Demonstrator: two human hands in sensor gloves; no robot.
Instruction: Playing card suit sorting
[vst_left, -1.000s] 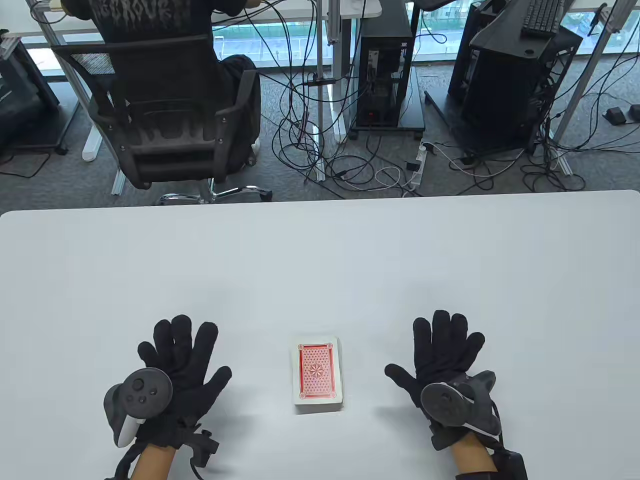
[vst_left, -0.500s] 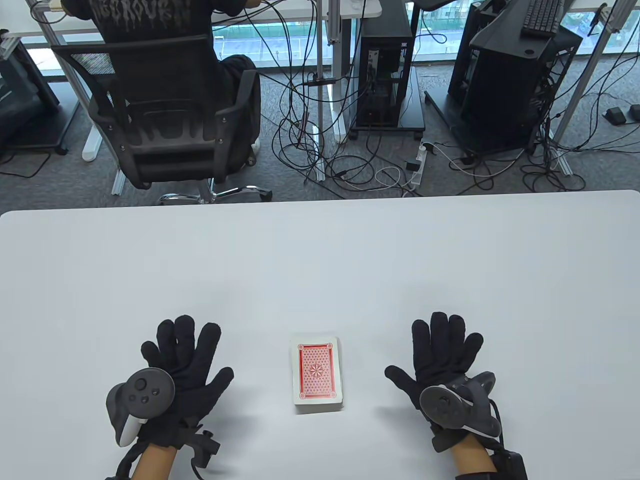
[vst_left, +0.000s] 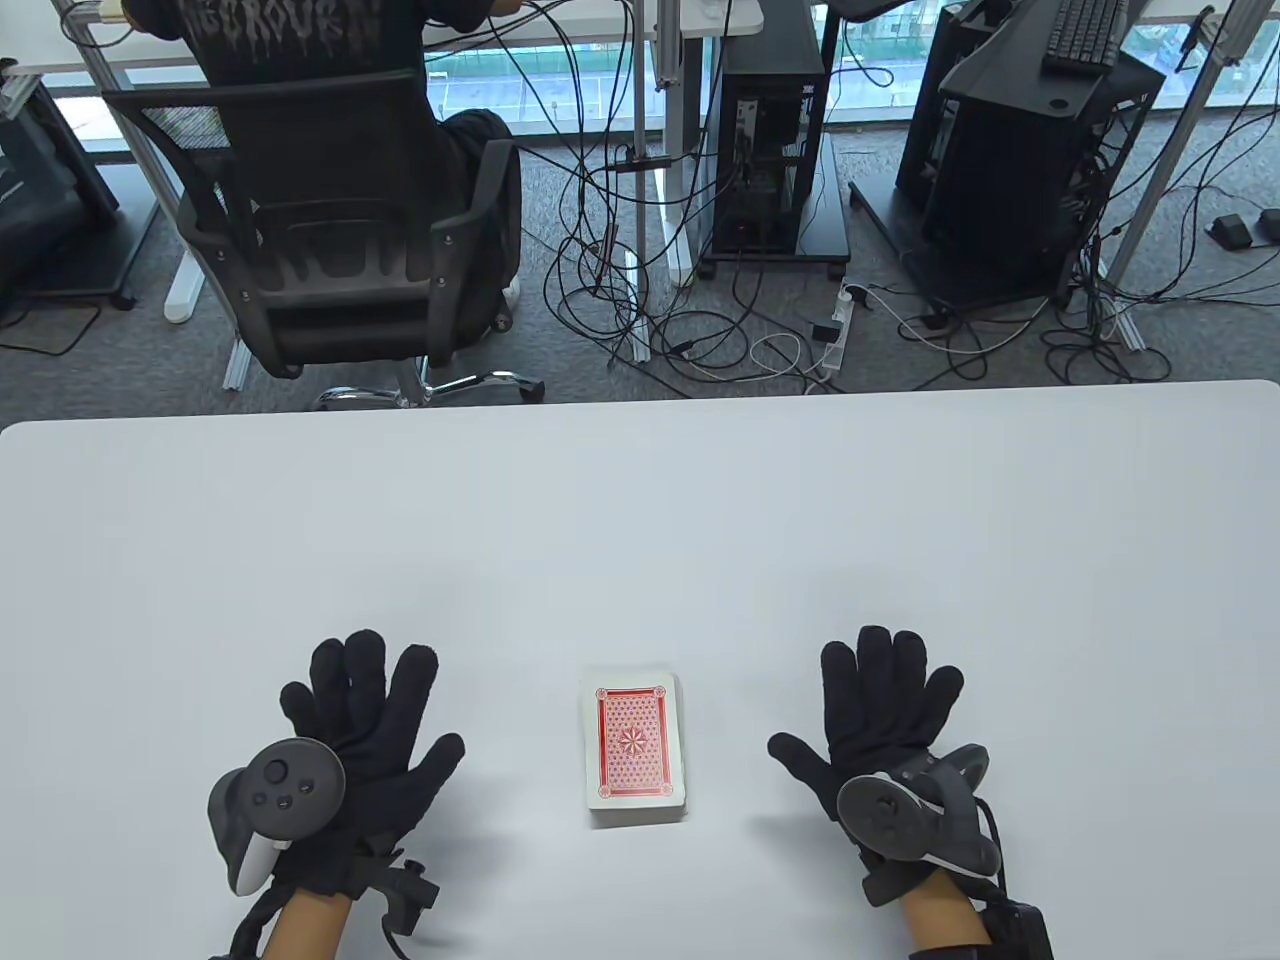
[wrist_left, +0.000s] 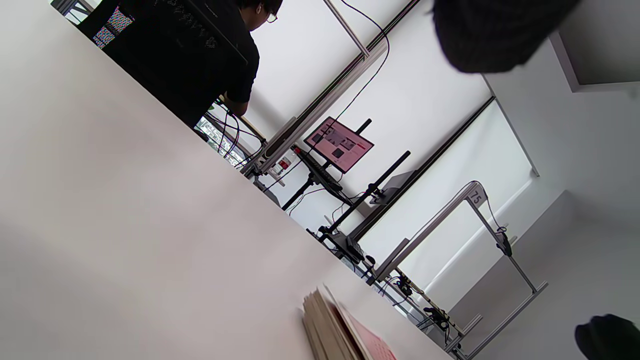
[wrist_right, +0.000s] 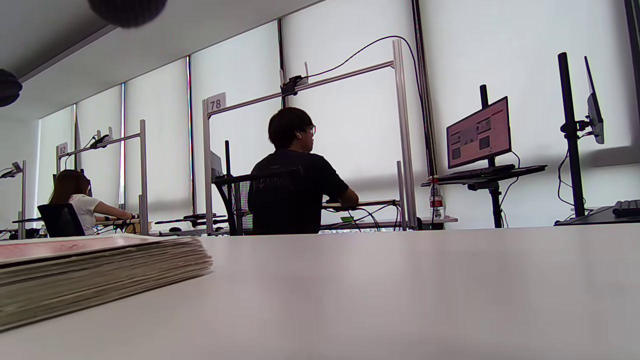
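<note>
A deck of playing cards (vst_left: 635, 748) lies face down near the front edge of the white table (vst_left: 640, 520), its red patterned back with a white border uppermost and its long sides running away from the person. The stack looks neatly squared, and the right wrist view shows the layered card edges (wrist_right: 100, 272) resting flat on the tabletop. In the left wrist view only one corner of the stack (wrist_left: 340, 330) shows at the bottom edge. The left hand (vst_left: 360, 740) lies palm down on the table to the left of the deck, clear of it, fingers spread and straight, holding nothing. The right hand (vst_left: 880, 720) lies the same way on the deck's right, also apart from it, fingers fanned out flat and empty. Each hand carries a round dark tracker on its back, the left tracker (vst_left: 275, 795) and the right tracker (vst_left: 900, 815). Beyond the far table edge a person in a black shirt (vst_left: 290, 35) sits in a black mesh office chair (vst_left: 330, 250), facing away. Tangled cables (vst_left: 700, 330) run over the grey carpet beside a black computer tower (vst_left: 765, 150).
</note>
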